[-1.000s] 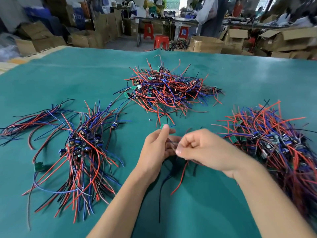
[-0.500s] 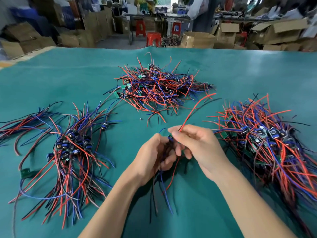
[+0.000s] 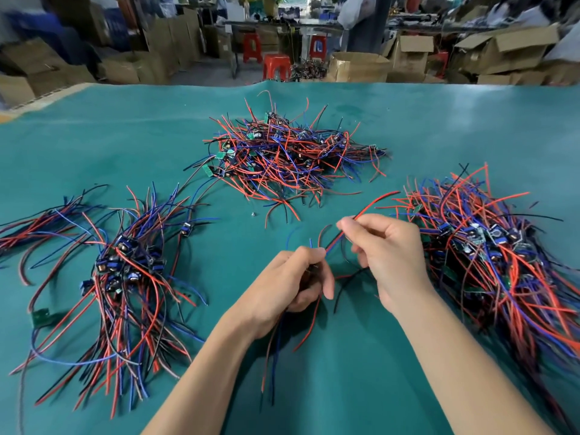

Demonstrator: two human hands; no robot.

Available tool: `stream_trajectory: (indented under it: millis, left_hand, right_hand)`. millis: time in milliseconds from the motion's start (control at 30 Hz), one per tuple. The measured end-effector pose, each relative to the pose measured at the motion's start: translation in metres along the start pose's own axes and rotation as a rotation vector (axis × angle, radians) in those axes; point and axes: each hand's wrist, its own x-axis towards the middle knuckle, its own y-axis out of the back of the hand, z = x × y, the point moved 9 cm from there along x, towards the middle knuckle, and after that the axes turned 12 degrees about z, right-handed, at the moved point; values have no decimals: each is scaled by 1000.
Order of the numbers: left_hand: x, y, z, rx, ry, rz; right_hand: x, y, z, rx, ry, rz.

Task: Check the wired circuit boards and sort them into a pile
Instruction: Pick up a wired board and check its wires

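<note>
The counter (image 3: 94,146) spreads out under me, covered in a teal mat, with brown cartons and red stools blurred along its far edge. Three heaps of wired circuit boards lie on it. The biggest, the right pile (image 3: 489,255), is a thick tangle of red, blue and black leads with small blue-topped boards showing through, and it runs down past my right forearm. The left pile (image 3: 125,277) is laid more in order: its boards cluster together in the middle and the wires fan out toward me and away to the left. The far pile (image 3: 288,155) sits well beyond my hands, loose and messy, with a few green boards at its left edge.

Between the left and right piles, just above the mat, I hold one wired board (image 3: 309,273). My left hand (image 3: 288,287) is curled round it, so the board itself is mostly hidden in my fingers, and its red, blue and black leads hang down from my palm toward me. My right hand (image 3: 386,246) pinches the red wire (image 3: 373,204) of that same board between thumb and fingertips; the wire's free end arcs up toward the right pile.
</note>
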Motion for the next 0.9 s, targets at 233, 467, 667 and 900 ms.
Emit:
stream_trajectory:
  millis: [233, 467, 667, 900]
  left_hand:
    - [-3, -4, 3, 54, -2, -27]
    - [-5, -8, 3, 99, -2, -46]
    - [-3, -2, 0, 45, 10, -6]
    - [2, 4, -4, -347, 135, 62]
  right_hand:
    - [16, 32, -15, -111, 198, 232]
    - [23, 54, -21, -95, 240, 319]
    - [20, 46, 3, 373, -179, 277]
    - [-15, -14, 16, 343, -411, -74]
